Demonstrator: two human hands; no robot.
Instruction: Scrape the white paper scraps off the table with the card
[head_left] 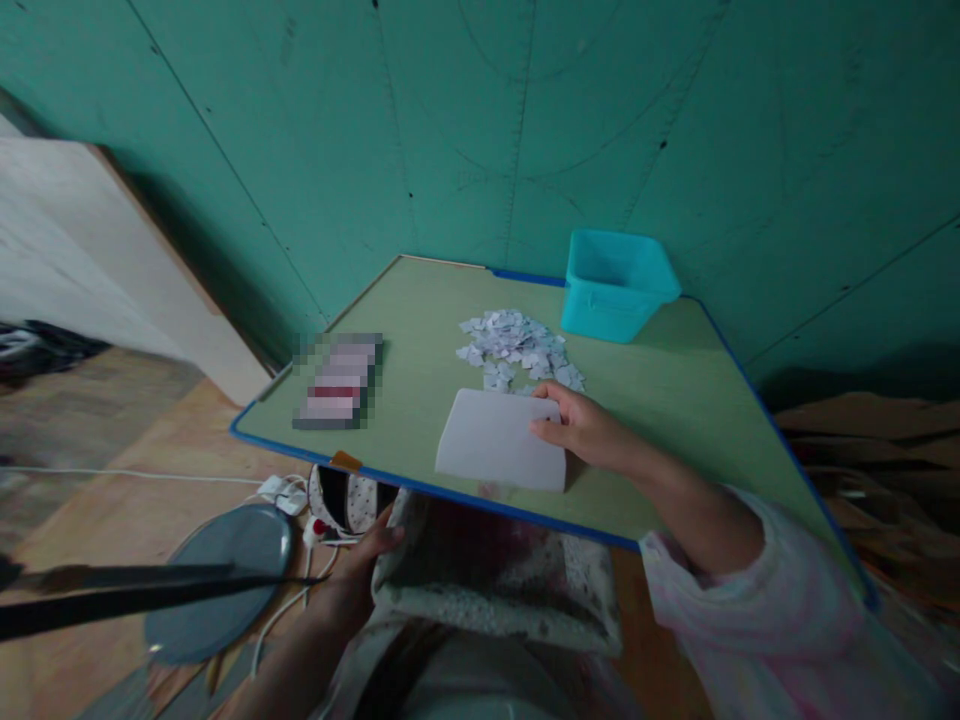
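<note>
Sheet (499, 440), right edge in right hand (576, 424)

The white card (499, 440) looks plain and flat, with rounded corners, held at its three o'clock side. At its twelve o'clock lies a loose, scattered heap of small white paper pieces (514, 338). At six o'clock, a pale, spotted cloth bag (487, 618) has its mouth open.

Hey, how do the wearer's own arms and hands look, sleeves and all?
The right hand and left hand are ungloved. The right arm wears a loose, pale sleeve with faint pink patterning, ending short of the wrist; the left forearm looks bare.
</note>
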